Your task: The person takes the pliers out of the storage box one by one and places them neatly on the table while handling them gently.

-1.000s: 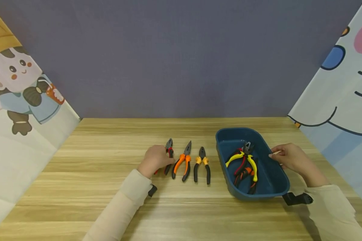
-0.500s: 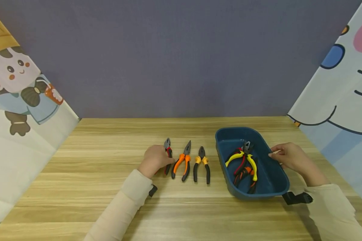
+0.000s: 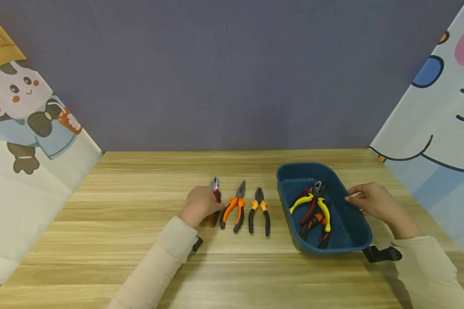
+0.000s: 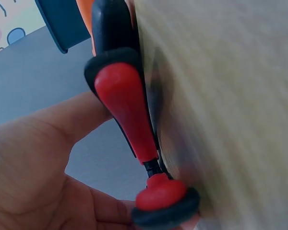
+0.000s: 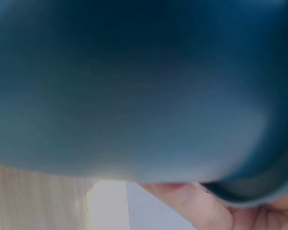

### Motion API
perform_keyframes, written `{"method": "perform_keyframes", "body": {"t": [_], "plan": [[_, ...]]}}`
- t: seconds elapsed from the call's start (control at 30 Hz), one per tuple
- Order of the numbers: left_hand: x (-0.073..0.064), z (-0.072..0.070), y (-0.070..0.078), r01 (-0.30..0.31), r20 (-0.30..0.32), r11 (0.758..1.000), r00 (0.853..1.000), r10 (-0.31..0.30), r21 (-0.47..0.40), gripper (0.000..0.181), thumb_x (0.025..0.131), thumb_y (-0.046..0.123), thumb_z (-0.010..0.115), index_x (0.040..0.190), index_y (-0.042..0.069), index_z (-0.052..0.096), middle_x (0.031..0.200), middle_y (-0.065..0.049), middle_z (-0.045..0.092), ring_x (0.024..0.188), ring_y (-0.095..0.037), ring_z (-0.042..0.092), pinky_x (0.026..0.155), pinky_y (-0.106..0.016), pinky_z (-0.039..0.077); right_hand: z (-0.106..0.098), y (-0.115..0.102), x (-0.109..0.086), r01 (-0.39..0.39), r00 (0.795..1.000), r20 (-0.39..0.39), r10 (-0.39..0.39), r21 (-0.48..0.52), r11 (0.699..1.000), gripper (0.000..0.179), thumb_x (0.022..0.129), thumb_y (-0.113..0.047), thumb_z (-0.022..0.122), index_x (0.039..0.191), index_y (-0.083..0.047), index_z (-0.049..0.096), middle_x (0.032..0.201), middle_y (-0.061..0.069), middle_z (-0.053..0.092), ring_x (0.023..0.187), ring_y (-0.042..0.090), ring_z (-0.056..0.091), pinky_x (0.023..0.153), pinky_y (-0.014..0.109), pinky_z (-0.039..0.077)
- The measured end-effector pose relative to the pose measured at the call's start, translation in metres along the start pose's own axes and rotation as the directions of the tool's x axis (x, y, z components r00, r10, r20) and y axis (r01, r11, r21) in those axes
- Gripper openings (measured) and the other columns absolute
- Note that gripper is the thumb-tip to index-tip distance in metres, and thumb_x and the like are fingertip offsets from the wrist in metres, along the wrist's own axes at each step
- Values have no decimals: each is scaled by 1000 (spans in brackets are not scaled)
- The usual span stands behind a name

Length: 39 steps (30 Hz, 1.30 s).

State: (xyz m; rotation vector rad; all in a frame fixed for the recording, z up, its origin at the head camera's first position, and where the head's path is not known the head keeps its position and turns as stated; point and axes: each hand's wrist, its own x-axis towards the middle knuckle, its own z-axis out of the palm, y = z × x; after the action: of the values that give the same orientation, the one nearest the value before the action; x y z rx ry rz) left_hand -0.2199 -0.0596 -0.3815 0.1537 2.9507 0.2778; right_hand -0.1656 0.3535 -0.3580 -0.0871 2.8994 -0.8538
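Red-and-black pliers [image 3: 215, 185] lie at the left end of a row on the wooden table. My left hand [image 3: 201, 205] grips them by the handles; in the left wrist view the thumb and fingers lie on either side of the red-and-black handles [image 4: 122, 103]. To their right lie orange-and-black long-nose pliers [image 3: 239, 202] and yellow-and-black pliers [image 3: 254, 206]. With thumb and fingers, my right hand [image 3: 373, 205] pinches the right rim of a dark blue bin [image 3: 352, 229]. Inside the bin, yellow-handled pliers [image 3: 325, 214] rest over others with red and orange handles, partly hidden.
A grey panel [image 3: 232, 77] stands behind the wooden table [image 3: 232, 274]. Printed cartoon sheets flank it, one on the left [image 3: 27, 111] and one on the right [image 3: 441, 111]. The bin wall [image 5: 134, 110] fills most of the right wrist view.
The head of the red-and-black pliers has shifted slightly left, and their left handle has drawn in under my left hand. My right hand and the bin stay in place.
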Motion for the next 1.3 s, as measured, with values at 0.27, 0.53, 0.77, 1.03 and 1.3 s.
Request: {"method": "perform_keyframes", "body": {"t": [0.27,0.53,0.77,1.03,1.3], "plan": [[-1,-4,-1,3,8,1000,1000,-3,2,43,79,47,70,68,8,56,69,-6,56,55,-16,49,45,-26,37,0,0,0,-3,1000,-2,3,-4,1000,39,93,-14,57,115,19,53,96,30,64,67,18,63,56,33,53],[0,-8,-2,1,-11,1000,1000,-1,21,39,85,44,63,69,9,56,70,-6,56,57,-17,51,46,-27,37,-1,-2,-1,-5,1000,-2,5,-10,1000,38,94,-14,56,114,19,53,96,31,64,68,19,63,57,34,54],[-1,-15,-2,1,-41,1000,999,0,18,40,87,43,61,67,9,54,68,-7,56,56,-18,51,44,-28,36,-1,-3,-1,-9,1000,1,9,-5,1000,39,94,-14,56,115,19,53,97,31,64,68,19,63,57,34,53],[-4,-22,-1,-35,-81,999,996,33,-18,41,87,45,61,66,10,53,70,-8,56,59,-20,53,46,-31,40,0,-2,0,-6,1000,1,6,-18,1000,39,94,-14,56,115,19,52,97,31,63,68,19,63,58,36,54],[-10,-27,11,-150,-132,988,981,144,-39,41,89,41,60,70,6,59,64,-7,53,54,-19,49,48,-31,40,0,-1,0,-2,1000,-2,2,-18,1000,39,94,-14,56,115,19,52,97,32,63,66,19,63,57,36,53]]}}
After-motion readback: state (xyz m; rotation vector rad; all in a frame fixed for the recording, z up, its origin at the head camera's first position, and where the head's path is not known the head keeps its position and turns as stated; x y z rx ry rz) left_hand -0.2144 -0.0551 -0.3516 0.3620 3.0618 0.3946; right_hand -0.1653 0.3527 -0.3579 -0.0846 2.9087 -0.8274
